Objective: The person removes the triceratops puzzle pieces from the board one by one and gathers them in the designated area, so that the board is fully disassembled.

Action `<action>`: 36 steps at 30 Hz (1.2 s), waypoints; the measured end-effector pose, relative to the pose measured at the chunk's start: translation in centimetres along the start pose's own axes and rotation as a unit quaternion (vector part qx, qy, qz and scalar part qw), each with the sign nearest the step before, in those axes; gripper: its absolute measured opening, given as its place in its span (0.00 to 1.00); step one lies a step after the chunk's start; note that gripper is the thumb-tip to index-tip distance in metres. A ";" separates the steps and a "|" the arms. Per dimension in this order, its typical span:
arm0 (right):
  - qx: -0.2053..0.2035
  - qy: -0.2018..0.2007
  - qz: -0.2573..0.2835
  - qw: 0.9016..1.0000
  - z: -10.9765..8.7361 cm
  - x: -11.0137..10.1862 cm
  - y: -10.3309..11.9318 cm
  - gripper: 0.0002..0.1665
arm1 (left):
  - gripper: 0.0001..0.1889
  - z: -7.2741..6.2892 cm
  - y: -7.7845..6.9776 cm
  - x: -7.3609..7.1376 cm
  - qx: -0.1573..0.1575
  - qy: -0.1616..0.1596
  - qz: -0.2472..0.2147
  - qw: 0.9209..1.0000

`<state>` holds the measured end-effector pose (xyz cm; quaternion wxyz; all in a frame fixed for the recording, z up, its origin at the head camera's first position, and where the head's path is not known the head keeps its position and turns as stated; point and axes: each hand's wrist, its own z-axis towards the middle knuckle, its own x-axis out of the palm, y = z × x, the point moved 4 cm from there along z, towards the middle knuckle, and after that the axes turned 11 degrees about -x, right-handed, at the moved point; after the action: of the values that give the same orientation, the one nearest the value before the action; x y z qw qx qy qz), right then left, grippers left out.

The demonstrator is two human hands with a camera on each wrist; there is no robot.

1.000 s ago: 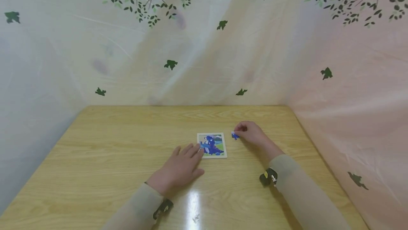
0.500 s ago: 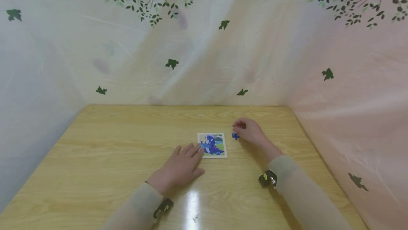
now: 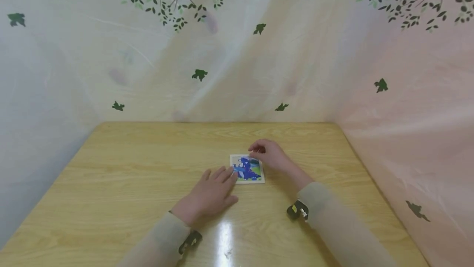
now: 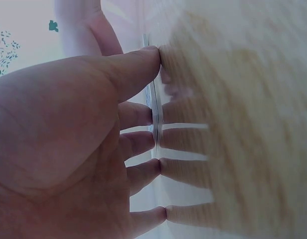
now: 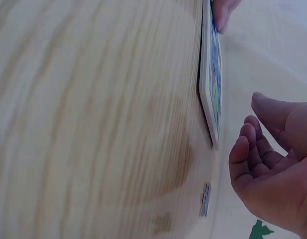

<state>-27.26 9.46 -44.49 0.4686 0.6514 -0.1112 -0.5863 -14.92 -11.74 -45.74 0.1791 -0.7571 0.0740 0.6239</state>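
A small framed jigsaw puzzle (image 3: 247, 172) with a blue dinosaur picture lies on the table, its white rim visible. My left hand (image 3: 209, 195) is spread flat, fingers apart, its fingertips resting on the puzzle's left edge. In the left wrist view the thumb (image 4: 138, 69) touches the table. My right hand (image 3: 268, 154) hovers over the puzzle's top right corner, fingers bent and thumb near them. In the right wrist view no piece shows at the fingertips; I cannot tell whether it pinches one. Loose puzzle pieces (image 5: 206, 200) lie on the table beside the puzzle.
The wooden table (image 3: 148, 156) reaches back to a pale curtain (image 3: 166, 65) with printed leaves and branches. Curtain also hangs along both sides. Each sleeve carries a small black wrist camera (image 3: 298, 210). Light glares on the table's near part.
My right hand has moved left from the blue pieces beside the puzzle to its top right corner. It now hides the pieces in the head view. The left hand stays put.
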 end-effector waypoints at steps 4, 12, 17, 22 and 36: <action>-0.008 0.014 0.000 1.000 0.3 1.1 0.8 0.11 | 0.40 0.1 0.0 0.2 0.003 -0.002 0.003 1.000; -0.012 0.041 -0.027 0.999 1.0 2.6 1.5 0.09 | 0.40 0.0 -0.1 0.0 0.004 0.000 0.005 1.000; -0.006 0.055 -0.038 0.998 1.2 3.1 1.1 0.09 | 0.40 -0.1 -0.2 0.0 0.004 -0.001 0.003 1.000; 0.001 0.060 -0.049 0.997 1.2 3.2 1.3 0.10 | 0.40 0.0 -0.2 -0.1 0.004 -0.003 0.005 1.000; 0.011 0.068 -0.070 0.995 1.0 3.4 1.3 0.10 | 0.39 -0.1 -0.4 -0.3 0.003 -0.002 0.002 1.000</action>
<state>-26.62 5.97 -45.63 0.4258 0.7007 -0.0396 -0.5711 -14.71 -11.46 -45.40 0.1801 -0.7551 0.0774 0.6257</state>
